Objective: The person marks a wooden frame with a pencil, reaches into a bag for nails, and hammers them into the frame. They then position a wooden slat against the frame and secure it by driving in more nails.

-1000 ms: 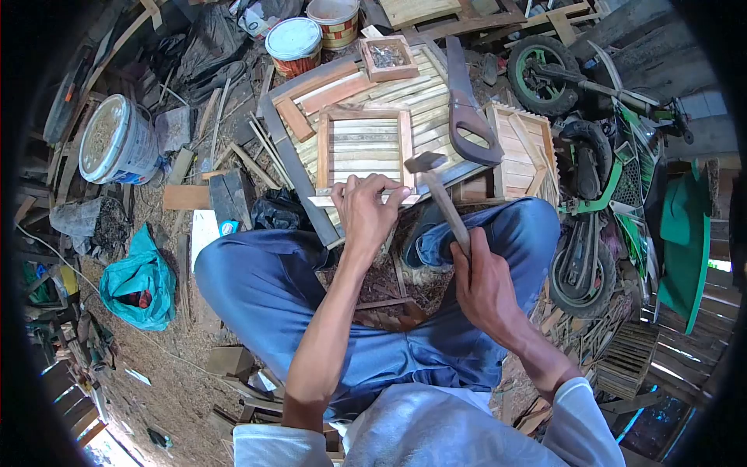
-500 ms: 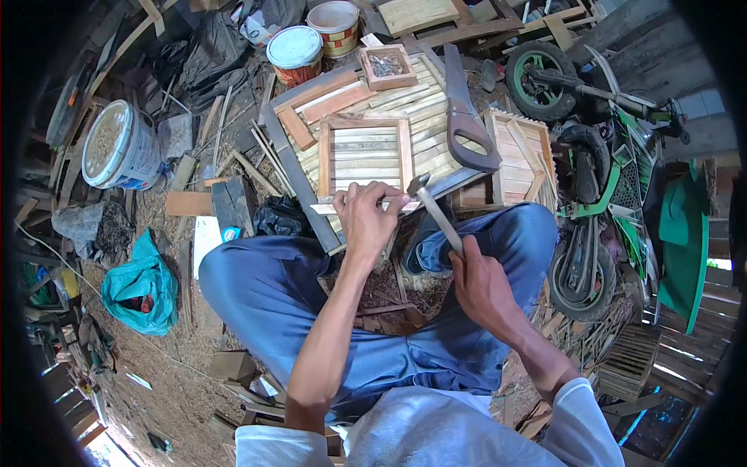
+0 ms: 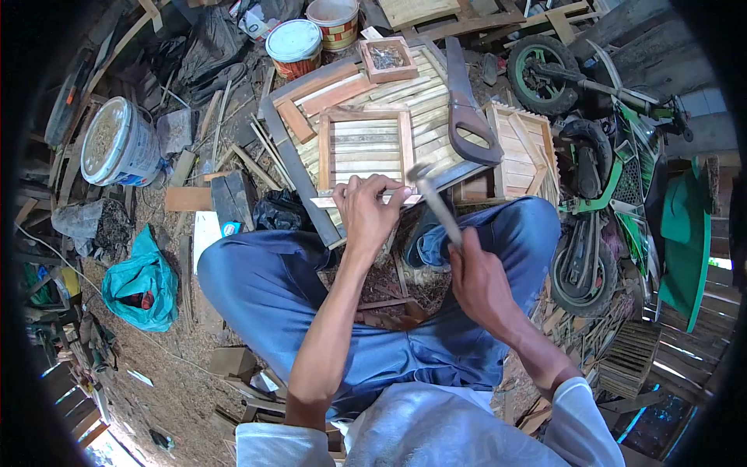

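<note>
A rectangular wooden frame (image 3: 405,144) lies on the slatted work surface, with a thin wooden strip (image 3: 323,202) across its near end. My left hand (image 3: 366,210) is closed over that strip, fingers curled on it. Its thumb and forefinger pinch near the right corner; whether a nail is between them is too small to tell. My right hand (image 3: 482,284) grips the handle of a hammer (image 3: 440,206). The hammer's head is blurred and close to the right of my left thumb, by the frame's near right corner.
A handsaw (image 3: 467,117) lies on the right of the slatted panel (image 3: 432,132). Behind the frame stand a small wooden box (image 3: 389,68) of nails and loose wood pieces (image 3: 338,95). Buckets (image 3: 294,47) are farther back. A small green motorbike (image 3: 615,179) stands at right.
The hammer head has risen slightly and blurred with motion, while my right hand has shifted slightly. My left hand stays at the strip. The frame has barely moved.
</note>
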### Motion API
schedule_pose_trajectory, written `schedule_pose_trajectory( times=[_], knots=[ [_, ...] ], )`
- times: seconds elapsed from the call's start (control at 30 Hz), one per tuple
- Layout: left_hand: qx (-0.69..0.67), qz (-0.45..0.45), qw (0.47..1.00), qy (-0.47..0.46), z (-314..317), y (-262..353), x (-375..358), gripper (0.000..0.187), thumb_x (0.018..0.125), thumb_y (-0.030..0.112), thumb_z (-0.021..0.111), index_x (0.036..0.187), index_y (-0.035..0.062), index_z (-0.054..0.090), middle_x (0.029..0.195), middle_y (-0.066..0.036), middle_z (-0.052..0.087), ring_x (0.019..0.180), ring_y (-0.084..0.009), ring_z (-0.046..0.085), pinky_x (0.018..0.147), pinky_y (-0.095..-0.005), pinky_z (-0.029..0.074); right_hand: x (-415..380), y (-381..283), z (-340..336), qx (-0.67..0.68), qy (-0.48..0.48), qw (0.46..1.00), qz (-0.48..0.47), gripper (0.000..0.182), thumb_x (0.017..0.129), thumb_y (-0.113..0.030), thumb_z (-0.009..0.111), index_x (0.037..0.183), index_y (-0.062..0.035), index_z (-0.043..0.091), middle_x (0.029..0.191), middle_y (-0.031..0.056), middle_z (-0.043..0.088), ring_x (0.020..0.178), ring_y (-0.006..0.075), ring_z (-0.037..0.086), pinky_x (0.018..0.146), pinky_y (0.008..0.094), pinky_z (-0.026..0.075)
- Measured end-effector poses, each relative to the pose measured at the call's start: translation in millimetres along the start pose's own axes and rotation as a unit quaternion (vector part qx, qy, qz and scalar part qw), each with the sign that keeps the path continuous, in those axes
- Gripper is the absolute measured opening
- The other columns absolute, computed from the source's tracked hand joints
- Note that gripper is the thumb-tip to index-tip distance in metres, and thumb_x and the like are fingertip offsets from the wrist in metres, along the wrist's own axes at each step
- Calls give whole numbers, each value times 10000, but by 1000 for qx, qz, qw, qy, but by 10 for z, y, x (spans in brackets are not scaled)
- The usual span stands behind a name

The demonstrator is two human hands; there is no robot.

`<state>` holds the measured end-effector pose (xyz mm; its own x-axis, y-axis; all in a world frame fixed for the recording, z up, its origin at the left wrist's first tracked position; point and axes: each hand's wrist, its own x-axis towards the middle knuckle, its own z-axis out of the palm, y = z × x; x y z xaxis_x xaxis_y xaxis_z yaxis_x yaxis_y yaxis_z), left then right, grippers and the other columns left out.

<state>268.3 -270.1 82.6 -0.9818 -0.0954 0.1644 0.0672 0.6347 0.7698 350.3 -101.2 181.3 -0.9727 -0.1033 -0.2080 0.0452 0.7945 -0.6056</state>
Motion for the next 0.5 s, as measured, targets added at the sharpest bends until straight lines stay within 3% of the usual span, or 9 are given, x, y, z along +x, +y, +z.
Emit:
schedule_pose_trajectory(
  times=[0.1,0.3,0.5],
  knots=[
    [15,-9,1000,-26,-18,-2,21,160,749,273,811,799,136,746,764,-9,681,826,-216,548,969,-425,291,38,35,-41,-63,-37,997,23,162,986,-138,509,975,-26,393,631,295,567,618,519,571,546,614,409],
    [-8,2,1000,-18,1,-35,1,188,783,315,797,841,141,757,711,2,641,778,-187,502,976,-413,259,-16,-228,-245,4,11,1000,5,180,992,-154,512,981,-20,392,627,298,559,644,525,566,564,608,408],
    [-17,15,1000,-15,-32,-35,-8,193,811,326,770,867,142,759,698,-3,629,780,-183,496,953,-394,263,-38,-17,-178,-11,-32,999,3,189,1000,-155,506,968,-10,389,628,301,547,650,531,552,570,605,390]
  ],
)
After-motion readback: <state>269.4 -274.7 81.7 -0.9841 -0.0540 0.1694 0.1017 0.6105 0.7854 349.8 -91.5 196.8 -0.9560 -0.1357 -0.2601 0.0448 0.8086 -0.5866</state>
